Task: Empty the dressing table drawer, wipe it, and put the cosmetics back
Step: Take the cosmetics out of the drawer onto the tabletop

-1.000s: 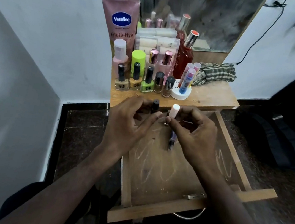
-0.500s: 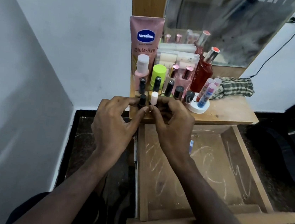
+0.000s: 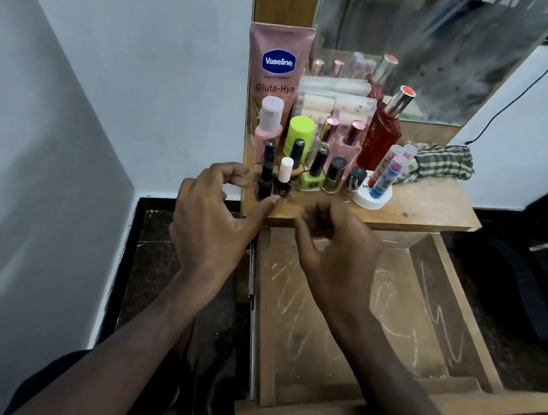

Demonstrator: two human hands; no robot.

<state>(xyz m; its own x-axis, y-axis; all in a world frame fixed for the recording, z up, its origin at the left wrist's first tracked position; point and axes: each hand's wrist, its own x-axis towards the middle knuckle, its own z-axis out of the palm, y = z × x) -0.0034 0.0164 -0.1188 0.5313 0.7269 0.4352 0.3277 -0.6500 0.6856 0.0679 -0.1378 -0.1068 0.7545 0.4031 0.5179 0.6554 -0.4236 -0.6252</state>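
The drawer [image 3: 348, 323] is pulled out at lower centre of the frame, with a bare, scratched floor. Two dark nail polish bottles [image 3: 273, 185] are stood upright at the bench [image 3: 431, 206] front edge, among the other cosmetics. The left hand [image 3: 215, 221] is held loosely curled with its thumb touching the bottles; the right hand [image 3: 333, 249] is curled just below the edge, grasping nothing.

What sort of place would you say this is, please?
Probably a bedroom or dressing corner at home: a small wooden dressing table with a mirror, crowded with nail polish bottles, above an open drawer.
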